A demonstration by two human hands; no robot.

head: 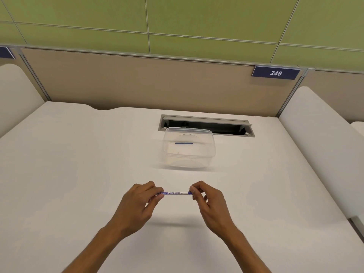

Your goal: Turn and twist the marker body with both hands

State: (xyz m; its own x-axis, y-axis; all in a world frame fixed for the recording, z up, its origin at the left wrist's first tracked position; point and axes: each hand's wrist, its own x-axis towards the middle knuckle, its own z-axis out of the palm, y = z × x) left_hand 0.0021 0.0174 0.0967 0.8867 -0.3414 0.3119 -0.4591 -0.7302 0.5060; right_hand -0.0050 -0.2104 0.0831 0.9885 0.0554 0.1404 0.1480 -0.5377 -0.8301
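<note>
while both hands hold it level above the near middle of the white desk top, the slim white whiteboard marker with blue printed lettering is gripped at each end: the left hand pinches the left end between curled fingers and thumb, and the right hand pinches the blue tip at the right end likewise. judged from this grip, the step in hand is working the blue end piece on or off; whether it is seated or parting cannot be told. the next move would call for a straight pull or push along the barrel, the left hand bracing. the marker lies horizontal, lettering facing up, barrel clean, its shadow falling on the desk beneath. farther off, right of centre, a clear plastic lidded box stands apart from the hands, a thin blue stick showing inside it. beyond it sits an open grey cable hatch
</note>
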